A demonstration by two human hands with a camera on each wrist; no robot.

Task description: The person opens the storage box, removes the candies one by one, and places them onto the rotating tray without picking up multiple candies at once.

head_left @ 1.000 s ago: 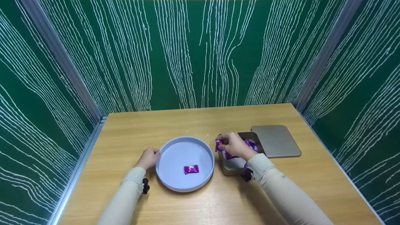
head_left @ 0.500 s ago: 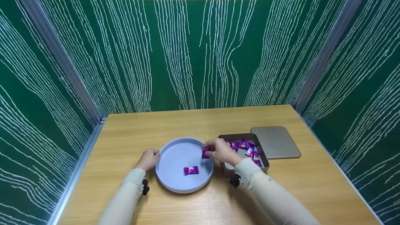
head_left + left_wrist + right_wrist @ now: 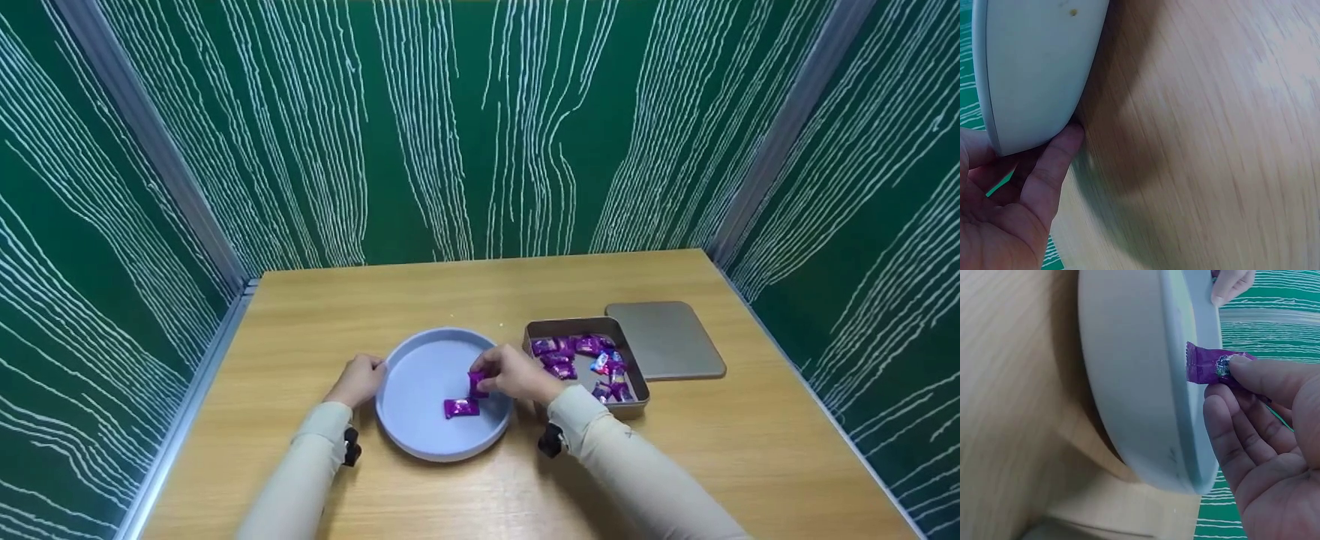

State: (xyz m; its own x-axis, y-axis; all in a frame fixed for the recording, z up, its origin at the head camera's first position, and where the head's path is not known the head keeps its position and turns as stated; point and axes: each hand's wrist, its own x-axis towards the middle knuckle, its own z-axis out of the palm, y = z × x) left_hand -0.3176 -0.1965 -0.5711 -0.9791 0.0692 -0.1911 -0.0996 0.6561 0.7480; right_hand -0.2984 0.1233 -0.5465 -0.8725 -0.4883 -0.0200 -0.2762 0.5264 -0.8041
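Observation:
A round pale-blue tray [image 3: 420,397] with a raised rim stands on the table. At its left side my left hand [image 3: 355,381] grips the rim; the left wrist view shows the fingers [image 3: 1050,174] reaching under the tray's edge. Over the tray's right part, my right hand [image 3: 514,373] pinches a purple wrapped candy [image 3: 1207,365] between thumb and fingers. Another purple candy [image 3: 461,407] lies inside the tray, just below the held one in the head view. Right of the tray, an uncovered square metal tin [image 3: 636,409] contains several purple candies [image 3: 559,364].
A flat metal lid [image 3: 666,341] lies on the table behind and right of the tin, close against it. The wooden table [image 3: 337,315] ends at green walls with white wavy lines at the back and sides.
My right hand has carried a purple candy leftward from over the tin to above the tray, uncovering the candies in the tin. The left hand has stayed at the tray's rim.

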